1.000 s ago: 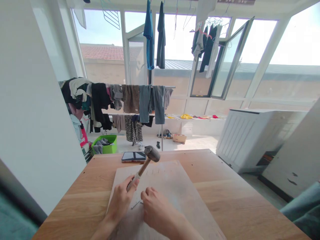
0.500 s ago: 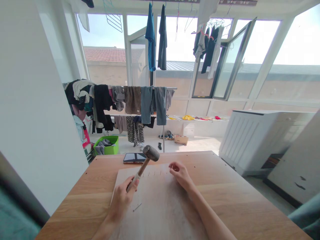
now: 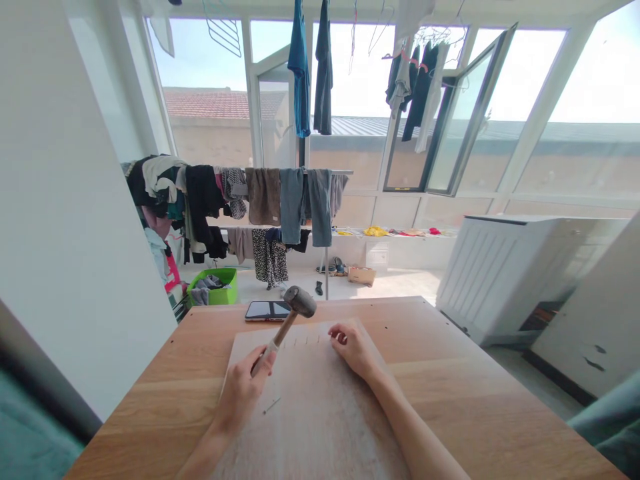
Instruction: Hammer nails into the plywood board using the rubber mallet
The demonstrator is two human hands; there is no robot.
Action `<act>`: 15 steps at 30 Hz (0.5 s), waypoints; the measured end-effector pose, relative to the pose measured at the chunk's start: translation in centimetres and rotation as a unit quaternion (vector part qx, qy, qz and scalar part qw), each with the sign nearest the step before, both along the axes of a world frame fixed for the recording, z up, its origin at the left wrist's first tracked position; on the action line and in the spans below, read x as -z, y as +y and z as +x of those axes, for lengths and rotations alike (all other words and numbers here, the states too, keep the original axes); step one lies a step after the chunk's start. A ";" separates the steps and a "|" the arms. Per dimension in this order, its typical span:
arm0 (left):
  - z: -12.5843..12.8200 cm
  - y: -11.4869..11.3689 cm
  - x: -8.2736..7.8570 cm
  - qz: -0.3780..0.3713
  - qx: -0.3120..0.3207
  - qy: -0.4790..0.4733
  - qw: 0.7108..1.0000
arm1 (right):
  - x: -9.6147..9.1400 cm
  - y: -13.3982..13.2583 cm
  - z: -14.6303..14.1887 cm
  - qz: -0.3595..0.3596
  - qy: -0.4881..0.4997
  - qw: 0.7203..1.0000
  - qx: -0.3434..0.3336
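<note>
My left hand [image 3: 243, 388] grips the wooden handle of a mallet [image 3: 291, 315], whose grey head is raised above the far part of a pale board [image 3: 320, 407]. The board lies on a wooden table [image 3: 450, 400]. A row of several small nails [image 3: 306, 341] stands upright near the board's far edge. My right hand [image 3: 351, 347] rests at the right end of that row with fingers curled in a pinch; what they hold is too small to make out. A loose nail [image 3: 272, 405] lies flat on the board by my left hand.
A phone [image 3: 267, 310] lies screen-up at the table's far edge. Beyond are a clothes rack with hanging laundry [image 3: 280, 200], a green basket [image 3: 211, 287] on the floor, a white cabinet [image 3: 505, 273] at right and a white panel [image 3: 65, 220] at left.
My right hand left the loose nail near my left hand and reached forward to the right end of the nail row. The mallet has stayed raised in my left hand.
</note>
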State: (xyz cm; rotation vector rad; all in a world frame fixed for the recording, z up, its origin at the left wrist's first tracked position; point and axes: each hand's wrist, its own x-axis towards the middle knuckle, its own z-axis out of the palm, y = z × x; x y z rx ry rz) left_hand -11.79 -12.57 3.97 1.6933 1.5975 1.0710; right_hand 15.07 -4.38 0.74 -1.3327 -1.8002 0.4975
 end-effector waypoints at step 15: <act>0.6 -0.3 -0.8 -0.003 0.028 0.083 0.996 | 0.7 0.6 -0.2 0.000 0.024 1.000 -0.008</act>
